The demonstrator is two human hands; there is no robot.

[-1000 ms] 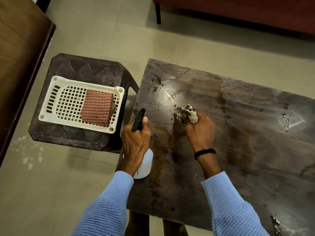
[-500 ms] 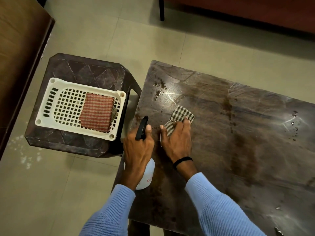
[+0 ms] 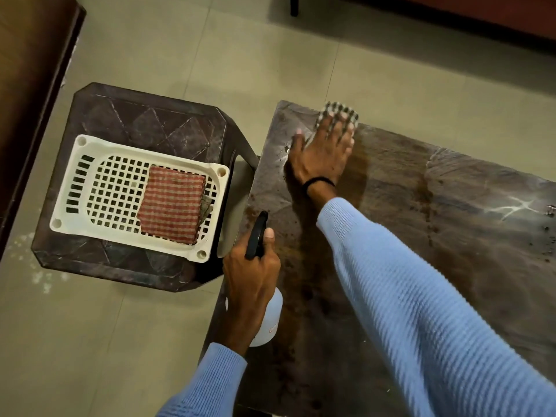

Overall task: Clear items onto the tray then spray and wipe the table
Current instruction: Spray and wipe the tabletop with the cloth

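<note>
Both hands work: the right hand (image 3: 323, 155) presses the checked cloth (image 3: 340, 108) onto the far left corner of the worktop (image 3: 451, 236), fingers (image 3: 346, 130) straight and apart; the left hand (image 3: 251, 275) has its fingers clamped round the spray bottle (image 3: 270, 320) at the left edge, near the tray (image 3: 75, 188).

Your right hand (image 3: 322, 152) is lying flat on the rag (image 3: 341, 110) at the desk's (image 3: 421, 251) far left corner. Your left hand (image 3: 252, 275) is holding the bottle (image 3: 270, 320) at the desk's left edge, nearer you. Left of the desk, a stool (image 3: 144, 121) is carrying the tray (image 3: 126, 239), and a cloth (image 3: 171, 206) is lying in the tray's right half.
</note>
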